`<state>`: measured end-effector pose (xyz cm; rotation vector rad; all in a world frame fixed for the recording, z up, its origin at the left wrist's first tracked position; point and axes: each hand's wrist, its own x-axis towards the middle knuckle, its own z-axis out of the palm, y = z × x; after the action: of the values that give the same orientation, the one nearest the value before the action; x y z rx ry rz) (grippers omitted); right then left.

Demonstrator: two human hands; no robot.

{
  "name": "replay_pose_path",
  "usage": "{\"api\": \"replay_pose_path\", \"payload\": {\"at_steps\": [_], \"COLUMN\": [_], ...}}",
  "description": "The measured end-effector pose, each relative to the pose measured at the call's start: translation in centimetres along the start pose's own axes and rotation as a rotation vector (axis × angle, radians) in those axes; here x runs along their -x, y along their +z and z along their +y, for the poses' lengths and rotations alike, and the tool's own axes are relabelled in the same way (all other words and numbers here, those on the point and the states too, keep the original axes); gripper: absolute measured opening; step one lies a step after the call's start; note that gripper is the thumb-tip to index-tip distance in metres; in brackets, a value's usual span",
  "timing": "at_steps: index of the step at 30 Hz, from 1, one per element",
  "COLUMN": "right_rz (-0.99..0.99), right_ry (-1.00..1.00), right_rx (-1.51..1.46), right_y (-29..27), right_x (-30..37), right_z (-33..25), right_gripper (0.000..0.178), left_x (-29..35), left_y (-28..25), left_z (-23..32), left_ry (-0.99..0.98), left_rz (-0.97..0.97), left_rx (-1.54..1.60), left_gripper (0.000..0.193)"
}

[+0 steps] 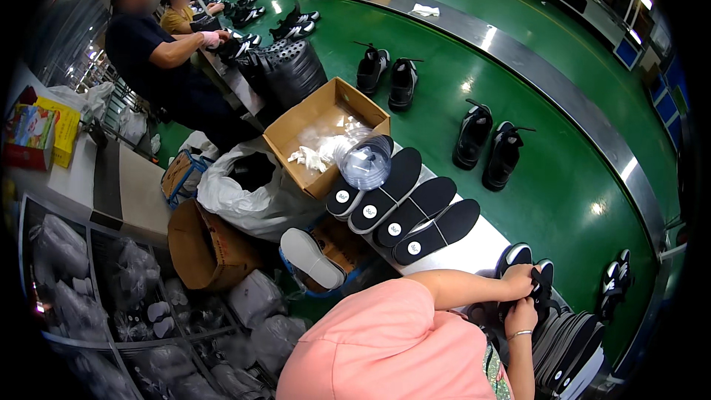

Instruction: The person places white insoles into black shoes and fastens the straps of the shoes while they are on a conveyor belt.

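Black shoe (546,275) lies against left hand (518,281) and right hand (521,315)

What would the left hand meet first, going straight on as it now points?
The left hand would most likely meet the black shoe right in front of it, perhaps touching it; depth is unclear.
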<state>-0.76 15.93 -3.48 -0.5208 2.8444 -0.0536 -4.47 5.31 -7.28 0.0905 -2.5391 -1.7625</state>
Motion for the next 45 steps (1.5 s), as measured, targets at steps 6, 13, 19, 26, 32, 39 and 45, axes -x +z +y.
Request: {"api": "replay_pose_path", "payload": {"at_steps": [6, 13, 19, 26, 32, 39, 45], "right_rz": [-0.173, 0.079, 0.0, -0.587, -0.804, -0.503, -0.683], "right_ry": [0.042, -0.214, -0.141, -0.118, -0.334, 0.025, -0.109], "right_rx": [0.339, 0.176, 0.05, -0.006, 0.048, 0.23, 0.192], "right_y": [-2.9, -1.9, 3.0, 1.6, -0.4, 0.4, -3.1], "right_x": [4.0, 2.1, -1.2, -4.3, -5.1, -3.2, -2.4], "right_z": [1.1, 1.4, 1.5, 2.0, 1.0, -1.2, -1.3], "right_gripper": [0.046, 0.013, 0.007, 0.028, 0.03, 0.018, 0.018], "left_x": [0.2, 0.1, 0.4, 0.3, 0.6, 0.2, -0.2], "left_y": [0.3, 0.5, 0.7, 0.6, -0.1, -0.4, -2.1], "left_z": [-0.4, -0.6, -1.2, -1.5, -1.7, -2.1, -1.4], "left_ry": [0.06, 0.05, -0.043, 0.01, 0.154, 0.238, 0.087], "left_rz": [0.027, 0.006, 0.044, 0.026, 0.052, -0.005, -0.133], "left_rx": [0.004, 0.035, 0.227, 0.2, 0.218, 0.185, 0.127], "left_gripper": [0.01, 0.008, 0.008, 0.012, 0.014, 0.015, 0.023]}}
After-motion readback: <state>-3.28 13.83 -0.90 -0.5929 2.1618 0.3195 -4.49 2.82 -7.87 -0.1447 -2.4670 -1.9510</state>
